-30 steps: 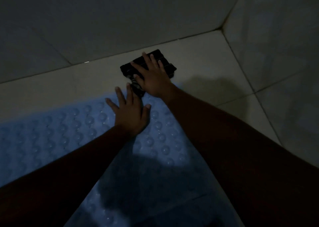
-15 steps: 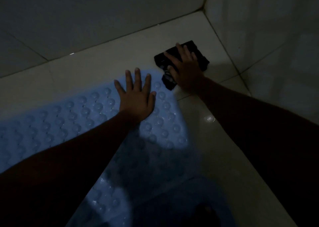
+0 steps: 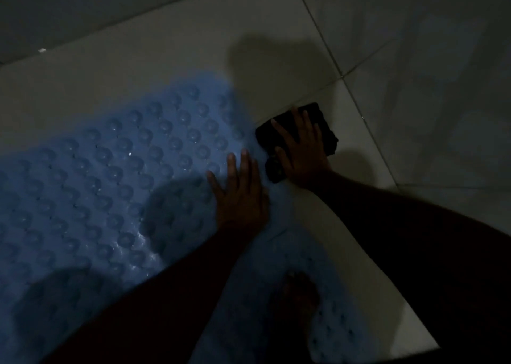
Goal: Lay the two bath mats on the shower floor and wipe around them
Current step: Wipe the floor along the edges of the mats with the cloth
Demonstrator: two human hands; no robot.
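Note:
A blue bath mat (image 3: 110, 186) with round bumps lies flat on the pale tiled shower floor (image 3: 154, 51). My left hand (image 3: 240, 195) rests flat on the mat's right edge, fingers straight. Just right of the mat, my right hand (image 3: 304, 153) presses flat on a folded dark cloth (image 3: 325, 131) lying on the floor tile. A second stretch of blue mat (image 3: 331, 333) shows at the bottom, under a bare foot (image 3: 301, 297); whether it is a separate mat I cannot tell.
Tiled walls (image 3: 431, 59) rise close at the right and along the back, meeting in a corner above the cloth. The scene is dim, with dark shadows over the mat's near part.
My right hand has slid the cloth along the floor from the mat's far end round to its right side. My left hand has shifted to the mat's right edge.

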